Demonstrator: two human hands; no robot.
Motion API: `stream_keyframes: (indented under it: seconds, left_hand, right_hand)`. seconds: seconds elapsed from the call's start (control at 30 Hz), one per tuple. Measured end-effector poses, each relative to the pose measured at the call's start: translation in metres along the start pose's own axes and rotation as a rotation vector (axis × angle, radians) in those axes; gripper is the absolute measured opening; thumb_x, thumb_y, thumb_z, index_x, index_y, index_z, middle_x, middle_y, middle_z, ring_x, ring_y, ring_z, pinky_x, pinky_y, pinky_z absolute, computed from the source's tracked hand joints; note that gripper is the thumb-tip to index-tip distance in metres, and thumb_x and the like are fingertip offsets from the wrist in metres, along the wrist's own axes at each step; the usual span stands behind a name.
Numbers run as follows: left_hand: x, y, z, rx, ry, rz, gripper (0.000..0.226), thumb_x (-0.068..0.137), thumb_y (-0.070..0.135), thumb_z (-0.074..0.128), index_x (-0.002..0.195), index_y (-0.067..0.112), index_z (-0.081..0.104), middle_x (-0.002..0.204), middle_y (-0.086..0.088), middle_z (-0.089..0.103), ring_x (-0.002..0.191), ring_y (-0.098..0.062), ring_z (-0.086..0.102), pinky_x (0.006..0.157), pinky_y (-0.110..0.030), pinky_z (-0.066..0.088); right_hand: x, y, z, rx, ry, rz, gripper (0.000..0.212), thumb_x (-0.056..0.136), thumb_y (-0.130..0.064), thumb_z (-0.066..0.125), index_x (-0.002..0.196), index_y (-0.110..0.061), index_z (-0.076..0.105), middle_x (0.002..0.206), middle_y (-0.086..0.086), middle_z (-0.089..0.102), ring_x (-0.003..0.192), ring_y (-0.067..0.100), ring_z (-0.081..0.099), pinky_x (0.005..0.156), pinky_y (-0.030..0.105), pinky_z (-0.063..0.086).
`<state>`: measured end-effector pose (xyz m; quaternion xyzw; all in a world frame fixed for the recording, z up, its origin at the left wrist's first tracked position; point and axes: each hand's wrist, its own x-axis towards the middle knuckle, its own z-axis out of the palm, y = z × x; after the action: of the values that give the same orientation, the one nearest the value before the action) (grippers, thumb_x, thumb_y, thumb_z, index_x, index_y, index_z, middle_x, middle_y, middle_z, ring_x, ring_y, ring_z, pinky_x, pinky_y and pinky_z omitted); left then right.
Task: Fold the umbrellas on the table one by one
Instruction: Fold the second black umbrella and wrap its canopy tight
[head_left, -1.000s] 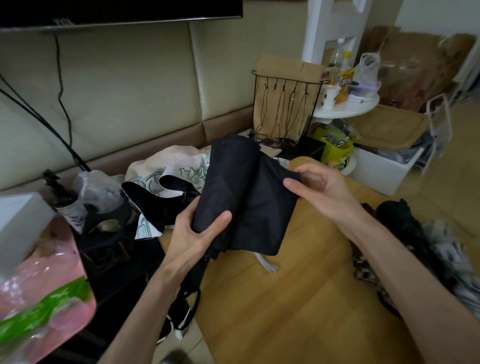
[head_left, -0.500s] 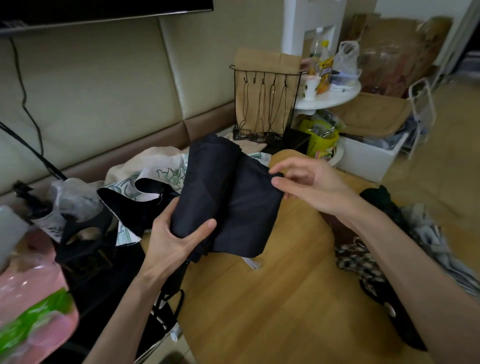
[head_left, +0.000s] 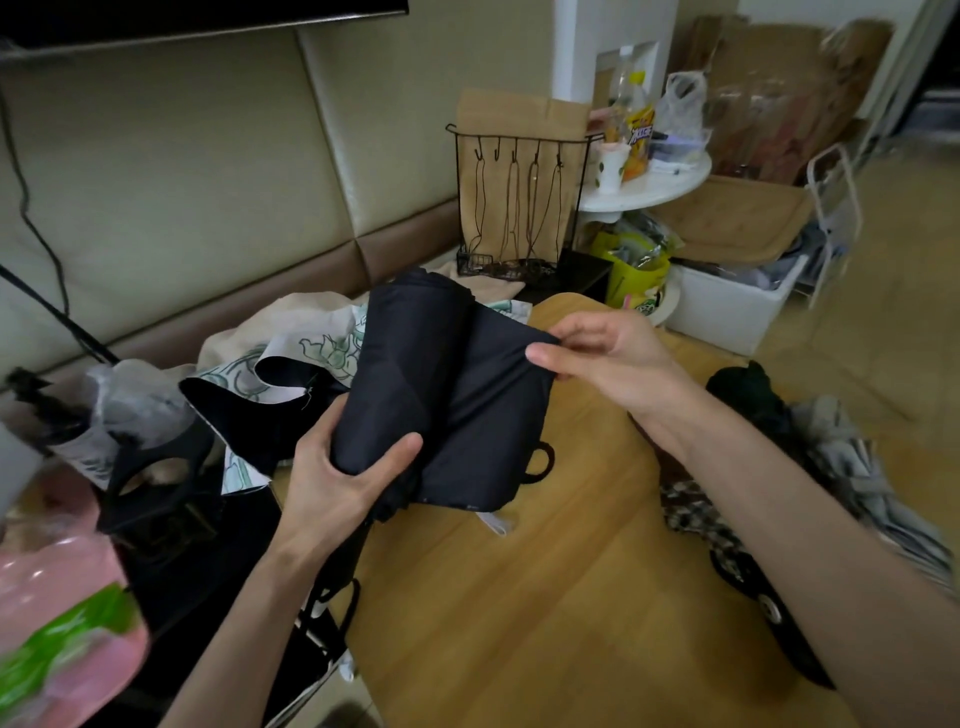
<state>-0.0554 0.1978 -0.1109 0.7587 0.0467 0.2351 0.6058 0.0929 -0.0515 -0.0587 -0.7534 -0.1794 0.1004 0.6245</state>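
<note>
Overhead, both hands' grips bracket black umbrella (head_left: 441, 384): left hand (head_left: 337, 478) below, right hand (head_left: 608, 358) beside.

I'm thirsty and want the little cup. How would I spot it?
Find the round white shelf beyond the wooden table, right of the black wire rack. On its left edge stands the cup, the only white thing there with green spots.

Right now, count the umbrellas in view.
3: a black one, held; a floral one behind it at left; a plaid one at the table's right edge. The heap there may hide more.
</note>
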Motion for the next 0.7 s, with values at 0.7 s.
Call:
stream_keyframes:
  seconds: [0.7]
  left_hand:
    - [0.005, -0.005, -0.004, 0.1, 0.181, -0.025, 0.065, 0.074, 0.045, 0.091, 0.128, 0.025, 0.063, 0.108, 0.014, 0.075, 0.101, -0.001, 0.072, 0.086, -0.028, 0.062]
  right_hand:
    - [-0.024, -0.007, 0.022, 0.003, -0.35, 0.092, 0.016, 0.096, -0.023, 0.075, 0.097, -0.007, 0.074, 0.083, 0.008, 0.076, 0.069, 0.017, 0.07, 0.066, 0.029, 0.057]
